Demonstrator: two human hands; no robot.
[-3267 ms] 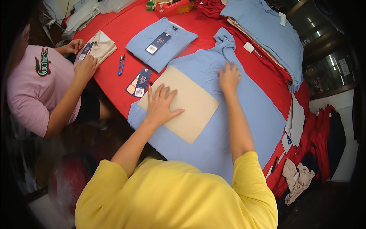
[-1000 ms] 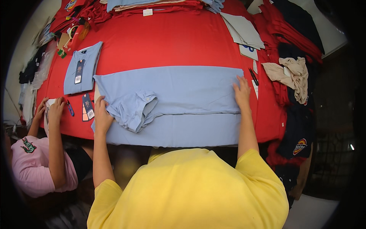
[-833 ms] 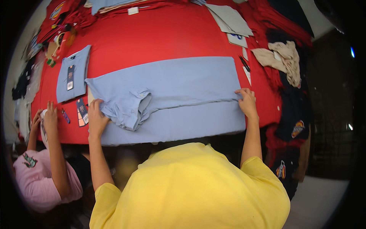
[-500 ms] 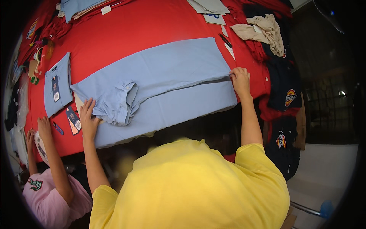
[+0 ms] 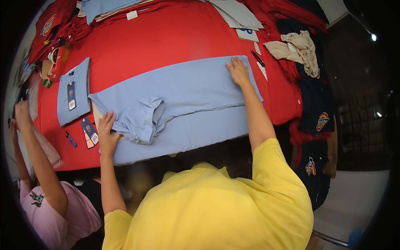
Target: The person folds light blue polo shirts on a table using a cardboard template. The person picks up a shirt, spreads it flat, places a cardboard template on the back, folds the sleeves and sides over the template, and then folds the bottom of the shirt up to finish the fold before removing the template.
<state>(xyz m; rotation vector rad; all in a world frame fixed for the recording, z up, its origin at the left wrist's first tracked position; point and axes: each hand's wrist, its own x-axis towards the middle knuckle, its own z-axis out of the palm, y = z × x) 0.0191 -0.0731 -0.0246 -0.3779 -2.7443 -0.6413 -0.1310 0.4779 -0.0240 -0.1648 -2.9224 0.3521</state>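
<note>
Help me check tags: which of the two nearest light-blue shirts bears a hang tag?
The compactly folded shirt at left; the larger shirt under the right hand shows none.

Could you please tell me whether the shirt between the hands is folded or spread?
Partly folded: the blue shirt has one side turned over, sleeve on top.

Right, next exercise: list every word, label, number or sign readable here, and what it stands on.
Hang tag on folded blue shirt: too small.
Loose tags: too small.
Navy garments, right: lettered emblems, wording withheld.
Red garment, upper left: lettered emblem, wording withheld.
Co-worker's pink shirt: green emblem, too blurred.
White card: blue mark, partly covered.
White slip: unreadable.
</note>
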